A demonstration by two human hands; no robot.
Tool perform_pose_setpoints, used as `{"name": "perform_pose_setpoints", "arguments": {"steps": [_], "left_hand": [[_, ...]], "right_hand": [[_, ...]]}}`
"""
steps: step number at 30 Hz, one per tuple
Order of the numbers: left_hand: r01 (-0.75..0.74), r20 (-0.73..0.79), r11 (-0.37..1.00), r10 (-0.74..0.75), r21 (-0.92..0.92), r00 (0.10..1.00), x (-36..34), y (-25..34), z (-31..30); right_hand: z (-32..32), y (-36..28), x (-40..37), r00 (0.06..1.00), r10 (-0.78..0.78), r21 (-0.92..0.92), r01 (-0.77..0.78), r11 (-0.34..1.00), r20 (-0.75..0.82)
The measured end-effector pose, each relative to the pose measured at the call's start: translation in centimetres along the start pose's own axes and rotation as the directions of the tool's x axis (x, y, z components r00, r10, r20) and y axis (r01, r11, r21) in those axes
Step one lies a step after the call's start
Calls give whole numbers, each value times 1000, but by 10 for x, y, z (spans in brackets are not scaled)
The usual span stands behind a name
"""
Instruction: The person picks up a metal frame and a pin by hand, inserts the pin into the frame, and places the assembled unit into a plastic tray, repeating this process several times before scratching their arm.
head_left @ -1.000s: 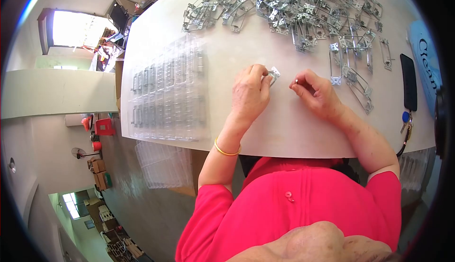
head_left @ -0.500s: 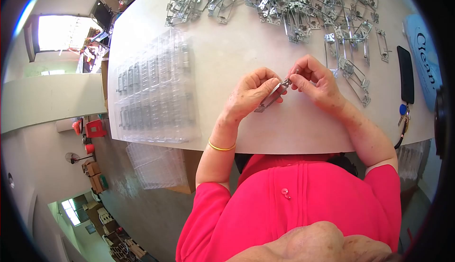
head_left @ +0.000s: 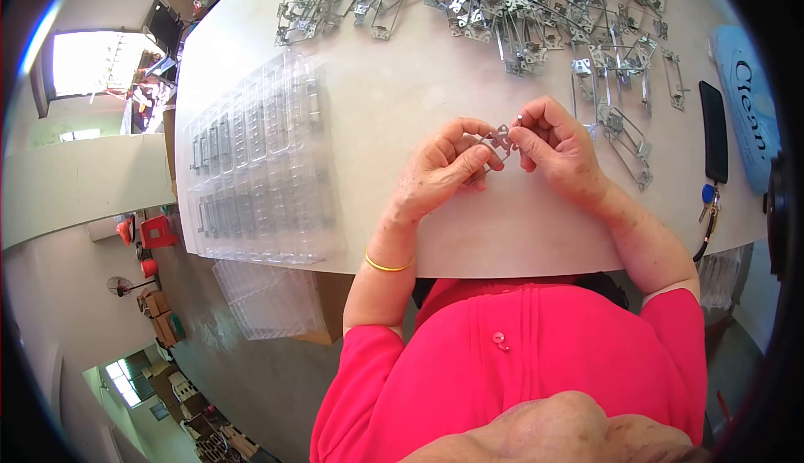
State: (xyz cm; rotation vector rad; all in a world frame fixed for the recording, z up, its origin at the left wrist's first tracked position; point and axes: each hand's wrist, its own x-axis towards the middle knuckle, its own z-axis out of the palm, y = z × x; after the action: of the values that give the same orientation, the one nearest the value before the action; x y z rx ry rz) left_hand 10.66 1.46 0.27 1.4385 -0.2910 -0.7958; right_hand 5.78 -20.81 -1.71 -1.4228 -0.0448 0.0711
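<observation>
Over the table, my left hand pinches a small metal wire-and-plate bracket between thumb and fingers. My right hand grips the bracket's other end with thumb and forefinger, and a small pin-like tip sticks up beside that forefinger. Part of the bracket is hidden behind the left fingers. Beyond both hands lies a large heap of similar metal brackets, with a few strays reaching down near my right hand.
Clear plastic trays holding rows of metal parts lie on the left of the white table. On the right are a black phone-like object, keys and a blue-and-white packet. More plastic trays sit below the table edge.
The bracket has been turned in my fingers: its long frame pointed down toward me before, and now its plate end shows between the hands. The view has shifted slightly.
</observation>
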Motion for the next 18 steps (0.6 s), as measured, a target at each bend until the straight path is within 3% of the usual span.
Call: {"name": "perform_pose_setpoints", "arguments": {"steps": [3, 6, 8, 13, 18], "left_hand": [[-6, -18, 997, 5, -82, 1000, 1, -7, -3], [-50, -130, 999, 50, 7, 990, 1, -7, -1], [-137, -205, 981, 164, 137, 965, 2, -11, 1], [-214, -252, 926, 298, 311, 921, 3, -13, 6], [-284, -245, 844, 425, 455, 871, 6, -17, 10]], "right_hand": [[0, -1, 0, 999, -20, -38, 19, 999, -32], [-3, -1, 0, 995, -84, -161, 74, 984, -57], [-4, 0, 0, 991, -121, -228, 106, 968, -50], [6, -6, -2, 982, -190, -369, 169, 914, -20], [7, -5, -5, 989, -149, -365, 131, 922, -20]]}}
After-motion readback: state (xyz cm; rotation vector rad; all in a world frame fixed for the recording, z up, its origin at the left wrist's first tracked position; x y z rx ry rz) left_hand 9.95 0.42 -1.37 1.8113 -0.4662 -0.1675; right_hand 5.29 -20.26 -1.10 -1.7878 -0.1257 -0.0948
